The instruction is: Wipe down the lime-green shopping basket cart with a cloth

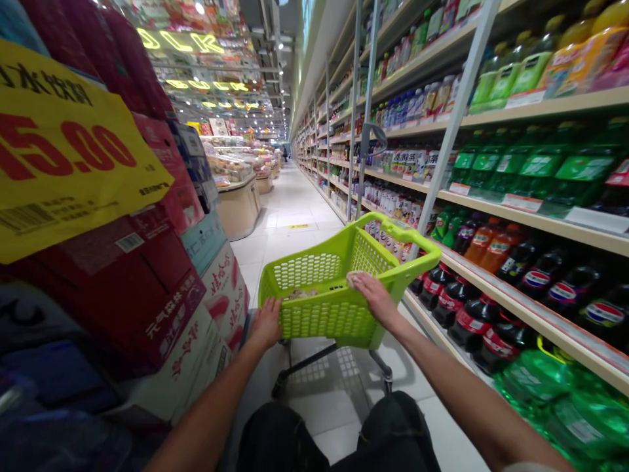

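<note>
A lime-green plastic shopping basket (319, 318) rides on a wheeled metal frame in the aisle in front of me. My left hand (266, 323) grips its near left corner, fingers wrapped over the rim. My right hand (374, 294) rests on the near right rim, fingers curled over the edge. Something pale lies inside the basket near that hand; I cannot make it out. The basket's green handle (399, 231) stands up at the far right side.
Stacked red and white cartons (162, 288) with a yellow price sign (63, 157) crowd my left. Shelves of soft-drink bottles (531, 275) run along the right. The white tiled aisle (289, 203) stretches ahead, with display counters (238, 196) at the left.
</note>
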A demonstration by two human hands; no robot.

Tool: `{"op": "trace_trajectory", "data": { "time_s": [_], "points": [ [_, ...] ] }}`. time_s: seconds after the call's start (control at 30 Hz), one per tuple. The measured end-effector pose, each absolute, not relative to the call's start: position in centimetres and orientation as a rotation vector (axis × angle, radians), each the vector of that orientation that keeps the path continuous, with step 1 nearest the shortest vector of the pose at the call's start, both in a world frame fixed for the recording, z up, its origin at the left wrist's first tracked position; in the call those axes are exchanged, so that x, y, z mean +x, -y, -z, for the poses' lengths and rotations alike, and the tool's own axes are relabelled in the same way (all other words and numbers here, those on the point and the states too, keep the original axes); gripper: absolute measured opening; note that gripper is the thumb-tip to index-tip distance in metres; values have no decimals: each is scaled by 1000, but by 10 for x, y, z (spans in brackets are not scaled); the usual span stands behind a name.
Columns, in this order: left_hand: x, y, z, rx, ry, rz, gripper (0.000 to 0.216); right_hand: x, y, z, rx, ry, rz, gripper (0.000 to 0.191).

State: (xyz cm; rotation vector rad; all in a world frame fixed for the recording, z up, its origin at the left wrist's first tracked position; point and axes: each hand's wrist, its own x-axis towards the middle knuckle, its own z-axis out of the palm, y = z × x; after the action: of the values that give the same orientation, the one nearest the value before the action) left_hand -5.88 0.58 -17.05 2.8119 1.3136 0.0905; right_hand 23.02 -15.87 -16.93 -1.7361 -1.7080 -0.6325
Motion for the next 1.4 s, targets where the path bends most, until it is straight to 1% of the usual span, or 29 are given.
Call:
{"op": "trace_trajectory", "data": {
  "time_s": [0.1, 0.27, 0.37, 0.47, 0.57, 0.63, 0.73, 0.8, 0.9, 1.0, 1.1, 1.23, 1.4],
  "points": [
    [-62, -4, 172, 2825, -1277, -152, 70, 255, 170, 162, -1835, 1569, 722, 43],
    [-52, 4, 177, 2772, -1319, -243, 68, 289, 172, 152, -1971, 1398, 697, 43],
    [-41, 14, 175, 2721, -1346, -222, 67, 264, 146, 163, -1941, 1456, 645, 44],
    [-34, 24, 171, 2688, -1355, -184, 71, 212, 113, 183, -1816, 1641, 561, 46],
    [-37, 29, 169, 2714, -1257, -153, 74, 174, 93, 197, -1687, 1809, 517, 47],
    [-45, 29, 169, 2719, -1221, -121, 75, 179, 91, 199, -1669, 1843, 512, 46],
    [-52, 31, 174, 2708, -1263, -116, 75, 211, 96, 197, -1783, 1651, 552, 46],
    [-50, 36, 178, 2707, -1287, -141, 74, 219, 97, 196, -1779, 1551, 564, 46],
    [-41, 46, 181, 2723, -1244, -184, 72, 185, 93, 200, -1581, 1651, 490, 44],
    [-38, 49, 179, 2789, -1061, -176, 72, 143, 87, 208, -1412, 1822, 407, 40],
    [-44, 41, 175, 2827, -1042, -147, 70, 149, 92, 211, -1486, 1779, 434, 39],
    [-45, 35, 179, 2888, -1092, -98, 69, 180, 112, 216, -1685, 1575, 503, 45],
    [-27, 50, 185, 2953, -877, -180, 61, 150, 135, 237, -1665, 1554, 534, 46]
  ]
}}
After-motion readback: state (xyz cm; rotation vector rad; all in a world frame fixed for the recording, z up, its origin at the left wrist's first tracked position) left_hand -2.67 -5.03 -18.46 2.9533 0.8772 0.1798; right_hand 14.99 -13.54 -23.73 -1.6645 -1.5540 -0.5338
